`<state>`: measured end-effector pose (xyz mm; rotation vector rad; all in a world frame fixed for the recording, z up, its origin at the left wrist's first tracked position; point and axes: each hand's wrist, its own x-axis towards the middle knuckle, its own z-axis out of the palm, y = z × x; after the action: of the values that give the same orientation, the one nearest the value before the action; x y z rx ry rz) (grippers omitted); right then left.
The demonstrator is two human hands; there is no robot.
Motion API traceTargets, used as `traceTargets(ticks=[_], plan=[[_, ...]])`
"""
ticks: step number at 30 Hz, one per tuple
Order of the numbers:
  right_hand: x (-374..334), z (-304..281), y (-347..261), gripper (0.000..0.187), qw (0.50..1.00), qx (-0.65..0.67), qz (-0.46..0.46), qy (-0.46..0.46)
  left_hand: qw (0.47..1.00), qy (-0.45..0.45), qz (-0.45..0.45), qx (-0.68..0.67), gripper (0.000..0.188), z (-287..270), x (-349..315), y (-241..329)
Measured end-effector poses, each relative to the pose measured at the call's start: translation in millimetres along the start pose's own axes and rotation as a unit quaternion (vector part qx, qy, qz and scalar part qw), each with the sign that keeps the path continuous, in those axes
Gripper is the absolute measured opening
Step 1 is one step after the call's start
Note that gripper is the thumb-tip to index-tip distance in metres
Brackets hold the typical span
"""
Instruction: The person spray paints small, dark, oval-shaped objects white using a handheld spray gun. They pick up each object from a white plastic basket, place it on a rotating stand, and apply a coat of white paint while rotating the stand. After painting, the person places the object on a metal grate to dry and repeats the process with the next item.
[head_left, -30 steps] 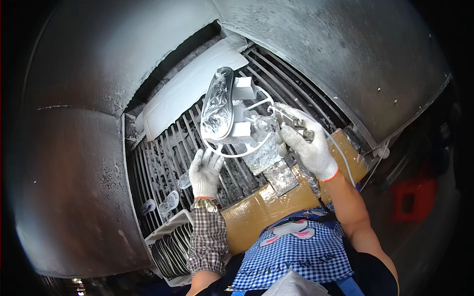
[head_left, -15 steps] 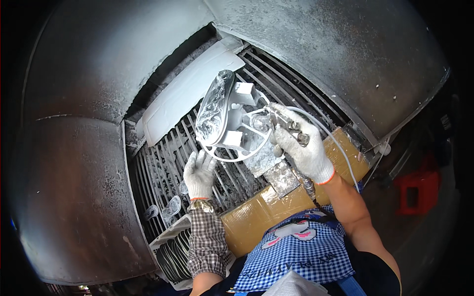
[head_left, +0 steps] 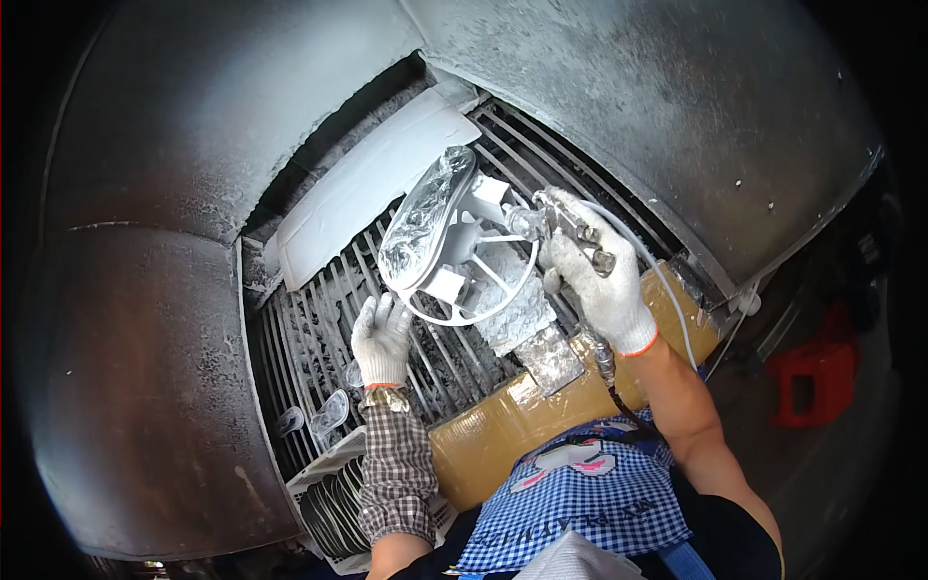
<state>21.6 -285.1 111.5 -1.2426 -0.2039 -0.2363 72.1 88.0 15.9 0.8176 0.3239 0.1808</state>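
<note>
My right hand (head_left: 601,295), in a white knit glove, is closed around a metal spray gun (head_left: 586,234) with a hose running from it. The gun's front end is beside the right part of a white spoked wheel (head_left: 495,313). On the wheel, white blocks (head_left: 445,285) stand next to a long oval piece (head_left: 418,227) with a shiny, crinkled clear or silvery covering. My left hand (head_left: 380,340), gloved too, has its fingers stretched out close to the wheel's lower left rim. Whether those fingertips touch the rim, I cannot tell.
Below the wheel runs a dusty metal grate (head_left: 329,300), with a white sheet (head_left: 372,184) at its back. Tall metal panels (head_left: 155,319) enclose it. Nearer are a tape-covered brown box (head_left: 493,440) and a white crate (head_left: 338,454) of dark rounded pieces. A red object (head_left: 817,377) stands right.
The wheel has turned slightly, shifting the oval piece and blocks with it. The spray gun and my right hand have moved a little to the right. My left hand has shifted slightly left.
</note>
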Motion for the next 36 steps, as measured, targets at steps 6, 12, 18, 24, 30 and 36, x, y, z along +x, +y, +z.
traceTargets(ticks=[6,12,18,24,30,36], plan=[[2.1,4.5,-8.3,0.053,0.999,-0.025,-0.007,0.035,1.0,0.007,0.011,0.002,0.041,-4.8,15.7,1.2],[7.2,2.4,-10.8,0.054,0.997,-0.049,-0.03,0.046,0.999,0.029,0.004,0.019,0.031,-2.0,-4.7,-19.6],[12.7,0.0,-7.2,0.053,0.996,-0.039,-0.026,0.07,0.998,-0.02,-0.065,-0.007,0.03,6.5,-44.0,-60.4],[3.2,15.2,-11.0,0.056,0.998,-0.066,-0.006,-0.008,0.986,-0.052,-0.138,-0.073,0.04,31.1,-79.2,-84.4],[-20.6,29.1,-23.1,0.057,0.994,-0.018,0.057,-0.09,0.985,-0.081,-0.13,-0.077,0.043,33.8,-83.3,-89.0],[-22.4,20.4,-14.1,0.055,0.999,0.006,0.028,-0.042,0.984,-0.081,-0.134,-0.083,0.046,27.5,-82.5,-85.0]])
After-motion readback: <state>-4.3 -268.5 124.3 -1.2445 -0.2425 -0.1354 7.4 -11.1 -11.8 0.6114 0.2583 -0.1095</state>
